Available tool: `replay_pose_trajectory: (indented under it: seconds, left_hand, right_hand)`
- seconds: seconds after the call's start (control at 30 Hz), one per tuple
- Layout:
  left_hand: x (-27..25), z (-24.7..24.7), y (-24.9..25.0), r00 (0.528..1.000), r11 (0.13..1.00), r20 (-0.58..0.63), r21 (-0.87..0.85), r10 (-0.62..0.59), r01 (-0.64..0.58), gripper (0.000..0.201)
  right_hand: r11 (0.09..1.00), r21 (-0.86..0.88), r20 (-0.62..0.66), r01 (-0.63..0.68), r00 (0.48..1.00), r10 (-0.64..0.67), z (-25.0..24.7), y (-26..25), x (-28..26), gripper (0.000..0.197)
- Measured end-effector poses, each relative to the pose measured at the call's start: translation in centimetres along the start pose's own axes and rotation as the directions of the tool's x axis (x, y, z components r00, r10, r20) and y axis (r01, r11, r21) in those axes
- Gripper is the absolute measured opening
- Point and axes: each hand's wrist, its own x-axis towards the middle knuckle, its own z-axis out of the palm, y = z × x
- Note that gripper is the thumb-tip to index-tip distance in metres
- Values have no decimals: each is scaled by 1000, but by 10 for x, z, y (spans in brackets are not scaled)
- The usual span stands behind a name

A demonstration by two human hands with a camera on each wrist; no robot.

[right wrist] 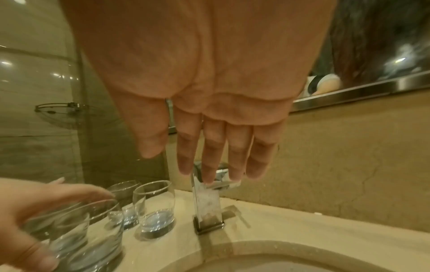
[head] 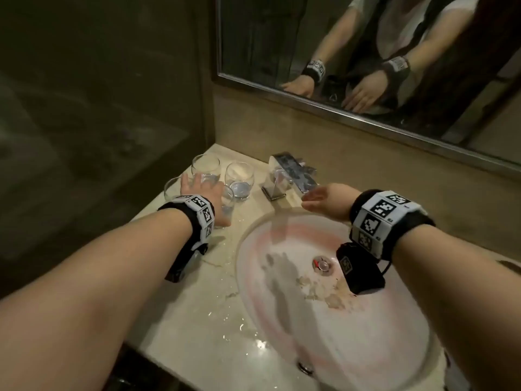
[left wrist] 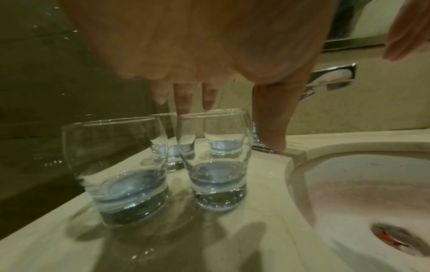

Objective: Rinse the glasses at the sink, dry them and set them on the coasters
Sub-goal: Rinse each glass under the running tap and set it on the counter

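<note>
Several clear glasses stand on the marble counter (head: 197, 320) left of the sink (head: 282, 320), each with a little water in the bottom. My left hand (head: 201, 190) hovers over them with spread fingers (left wrist: 184, 99). Its thumb (left wrist: 272, 119) and fingers straddle the near right glass (left wrist: 214, 165), and I cannot tell whether they touch it. The near left glass (left wrist: 123, 174) stands free. My right hand (head: 321, 197) is flat and open, with straight fingertips (right wrist: 209, 165) at the chrome faucet (right wrist: 207, 202). No water runs from it.
The basin has a drain (head: 321, 262) in its middle and brown stains beside it. Water puddles lie on the counter's front part. A mirror (head: 366, 52) hangs on the wall behind the faucet, and a glass partition closes off the left side.
</note>
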Motion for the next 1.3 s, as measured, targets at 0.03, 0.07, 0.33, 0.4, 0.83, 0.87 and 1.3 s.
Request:
replay_pose_trajectory:
  seconds: [0.03,0.07,0.33,0.4,0.83,0.87,1.3]
  left_hand:
    - [-1,-2,1,1000,999,-2,41,-8,8,83]
    - [1,-2,2,1000,998,-11,62,-11,12,82]
    - [12,-1,11,994,997,-79,12,-78,79,73]
    - [11,-3,13,995,998,-76,-36,-62,59,73]
    - [-20,2,81,999,659,-37,-752,-2,-27,93]
    - [-19,7,90,999,642,-31,-766,12,-31,92]
    - [17,43,149,993,578,-18,-812,116,-83,98]
  right_hand:
    - [1000,6,17,-1,1000,1,1,1,3,39]
    - [1000,7,22,15,1000,-15,3,4,5,39]
    - [994,69,22,91,995,-92,9,12,21,38]
    - [991,82,27,110,993,-112,9,15,23,37]
    - [955,263,-91,-136,982,165,-21,80,49,28]
    - [964,223,-99,-145,980,170,-20,82,55,30]
    - [965,254,-143,-69,984,108,8,73,137,41]
